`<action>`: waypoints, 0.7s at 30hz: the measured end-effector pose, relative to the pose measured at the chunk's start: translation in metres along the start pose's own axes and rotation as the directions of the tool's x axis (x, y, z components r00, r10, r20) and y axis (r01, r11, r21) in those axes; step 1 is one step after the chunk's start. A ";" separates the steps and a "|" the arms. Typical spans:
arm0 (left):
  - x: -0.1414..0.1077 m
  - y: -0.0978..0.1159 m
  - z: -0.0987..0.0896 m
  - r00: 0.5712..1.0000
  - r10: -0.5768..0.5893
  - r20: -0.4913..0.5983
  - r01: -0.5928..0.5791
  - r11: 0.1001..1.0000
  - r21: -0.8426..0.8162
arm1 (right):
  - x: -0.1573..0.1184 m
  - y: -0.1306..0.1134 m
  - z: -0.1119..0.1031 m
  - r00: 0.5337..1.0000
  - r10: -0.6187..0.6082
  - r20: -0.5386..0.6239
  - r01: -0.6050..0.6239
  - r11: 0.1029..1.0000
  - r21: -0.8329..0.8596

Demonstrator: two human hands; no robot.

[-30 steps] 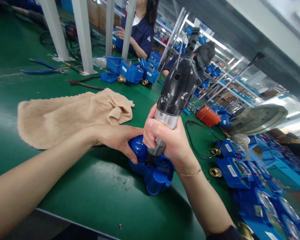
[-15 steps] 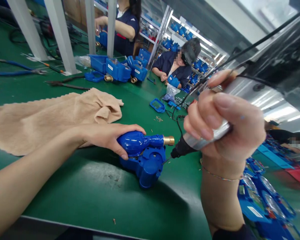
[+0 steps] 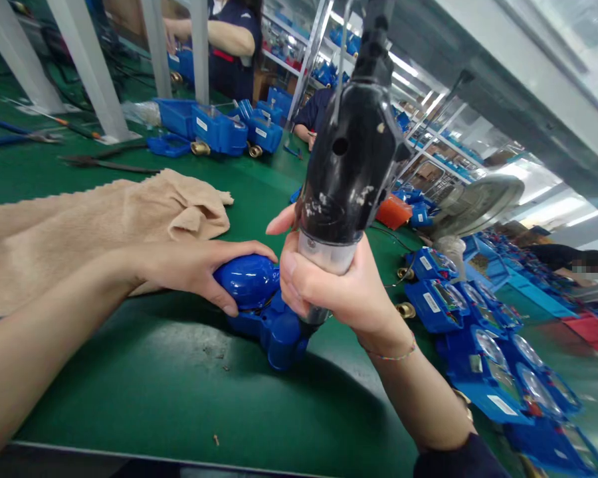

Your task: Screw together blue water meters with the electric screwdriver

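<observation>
Support the work with the left hand (image 3: 194, 269), which grips the glossy rounded body (image 3: 246, 280) of the blue assembly (image 3: 279, 337), thumb on the near side and fingers over the far side. The assembly rests on the near middle of the desk (image 3: 179, 405). This grip should hold the assembly down firmly enough to resist turning. The right hand (image 3: 333, 285) is wrapped around the metal collar (image 3: 326, 253) of the power driver (image 3: 346, 166), index finger extended to the left. The nose (image 3: 311, 326) ends at the right side of the assembly; the bit is hidden, so its seating cannot be confirmed. It is advisable to align the tool with the fastener axis, apply steady pressure before power, and stop when resistance rises. Count, left to right: one pair of blue-handled pliers (image 3: 10, 137); four grey posts (image 3: 87, 66); one orange-handled tool (image 3: 77, 127); one tan cloth (image 3: 94, 219); one pair of dark pliers (image 3: 114, 163); one far cluster of blue units (image 3: 222, 129), two brass fittings (image 3: 200, 148) along its near side; one loose screw-like piece (image 3: 216, 439) by the near edge; one assembly; one driver; one orange box (image 3: 393, 211), far right; several windowed units (image 3: 433, 305), right, overlapping too much for an exact count.
</observation>
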State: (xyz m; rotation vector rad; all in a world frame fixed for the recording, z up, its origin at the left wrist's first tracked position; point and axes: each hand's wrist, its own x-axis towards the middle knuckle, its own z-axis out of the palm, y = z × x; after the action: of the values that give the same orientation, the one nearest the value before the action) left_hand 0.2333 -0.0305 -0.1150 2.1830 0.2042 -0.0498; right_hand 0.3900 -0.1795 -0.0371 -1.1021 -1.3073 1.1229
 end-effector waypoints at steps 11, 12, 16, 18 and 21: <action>0.006 -0.012 0.001 0.999 0.050 -0.016 -0.051 0.998 -0.035 | -0.002 0.005 -0.011 0.998 -0.031 -0.049 0.036 0.995 0.097; 0.006 -0.012 0.001 0.998 0.056 -0.010 -0.057 0.998 -0.032 | -0.003 0.005 -0.010 0.998 -0.039 -0.047 0.044 0.994 0.098; 0.006 -0.012 0.001 0.998 0.070 -0.010 -0.070 0.998 -0.006 | -0.005 0.004 -0.007 0.999 -0.024 -0.046 0.028 0.996 0.086; 0.006 -0.013 0.001 0.997 0.072 -0.013 -0.072 0.997 -0.012 | -0.004 0.004 -0.006 0.999 -0.013 -0.029 0.015 0.996 0.085; 0.006 -0.012 0.001 0.997 0.075 -0.005 -0.075 0.997 -0.017 | -0.002 0.001 -0.005 1.000 -0.005 0.004 0.005 0.998 0.067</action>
State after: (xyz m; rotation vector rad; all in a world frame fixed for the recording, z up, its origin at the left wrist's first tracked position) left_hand 0.2373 -0.0234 -0.1261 2.1723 0.1244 -0.0014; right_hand 0.3946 -0.1816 -0.0385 -1.0471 -1.2662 1.1580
